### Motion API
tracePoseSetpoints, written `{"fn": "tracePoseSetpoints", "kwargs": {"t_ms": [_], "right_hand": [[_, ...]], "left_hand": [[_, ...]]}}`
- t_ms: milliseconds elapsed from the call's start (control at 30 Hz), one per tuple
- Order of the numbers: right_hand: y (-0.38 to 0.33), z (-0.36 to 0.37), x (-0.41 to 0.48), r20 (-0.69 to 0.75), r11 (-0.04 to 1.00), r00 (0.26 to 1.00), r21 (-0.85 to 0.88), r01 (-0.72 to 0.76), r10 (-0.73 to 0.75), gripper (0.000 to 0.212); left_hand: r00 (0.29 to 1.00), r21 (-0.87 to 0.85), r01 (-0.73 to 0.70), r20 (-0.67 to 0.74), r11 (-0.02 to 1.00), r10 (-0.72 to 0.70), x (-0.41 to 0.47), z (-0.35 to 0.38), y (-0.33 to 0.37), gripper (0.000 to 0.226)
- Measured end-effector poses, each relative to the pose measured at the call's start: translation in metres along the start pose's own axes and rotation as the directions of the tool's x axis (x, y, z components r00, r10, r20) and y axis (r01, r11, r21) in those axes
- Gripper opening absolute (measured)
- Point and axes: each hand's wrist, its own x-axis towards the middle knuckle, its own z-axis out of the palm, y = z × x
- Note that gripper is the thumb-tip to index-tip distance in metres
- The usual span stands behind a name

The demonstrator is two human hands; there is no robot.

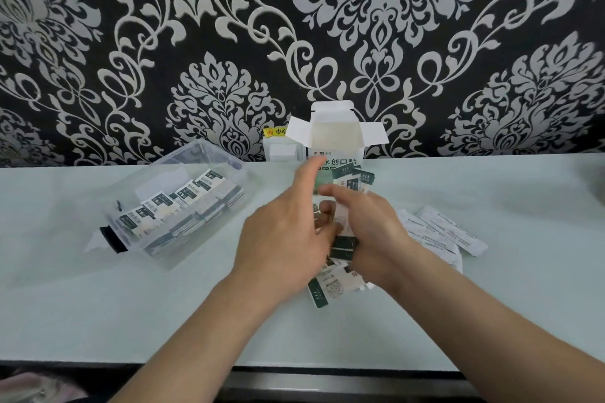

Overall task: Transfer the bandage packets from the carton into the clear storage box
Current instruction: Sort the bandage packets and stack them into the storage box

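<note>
In front of the open carton [337, 137], the left hand [284, 239] and right hand [370, 232] cup together around a loose bundle of bandage packets [330, 285], with the part-filled clear storage box [173, 206] left of the carton.

Black damask wallpaper [229, 42] (pale scrolls) behind a pale glossy table [98, 321].

wall [131, 42]: black, silver damask | carton [335, 137]: white | packets [322, 288]: white, dark green | table [131, 304]: pale mint
</note>
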Motion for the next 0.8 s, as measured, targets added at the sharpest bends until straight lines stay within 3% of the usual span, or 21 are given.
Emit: {"fn": "tracePoseSetpoints", "kwargs": {"t_ms": [67, 133, 200, 533, 633, 800], "right_hand": [[-0.003, -0.004, 0.000, 0.073, 0.999, 0.997, -0.043, -0.002, 0.005, 0.016], [0.000, -0.007, -0.004, 0.233, 0.997, 0.972, -0.071, 0.003, 0.013, 0.016], [0.004, -0.009, -0.006, 0.283, 0.998, 0.959, -0.064, 0.021, -0.002, 0.024], [-0.004, -0.004, -0.007, 0.316, 0.917, 0.949, -0.377, 0.132, -0.007, 0.028], [-0.005, -0.004, -0.008, 0.330, 0.890, 0.942, -0.409, 0.204, -0.065, 0.019], [-0.010, -0.004, -0.012, 0.366, 0.848, 0.923, -0.447, 0.284, -0.116, 0.021]], "left_hand": [[0.983, -0.025, -0.163, 0.085, 0.986, 0.164, -0.002, -0.005, 0.003, 0.092], [0.935, 0.060, -0.312, 0.197, 0.948, 0.295, -0.004, -0.003, 0.006, 0.095], [0.916, 0.117, -0.353, 0.247, 0.928, 0.317, -0.004, 0.002, 0.003, 0.092], [0.991, -0.007, -0.116, 0.068, 0.993, 0.117, 0.008, 0.000, -0.017, 0.075], [0.990, -0.058, -0.137, 0.020, 0.989, 0.138, 0.007, 0.004, -0.014, 0.071], [0.990, -0.131, -0.135, 0.009, 0.982, 0.138, 0.006, 0.003, -0.010, 0.064]]}}
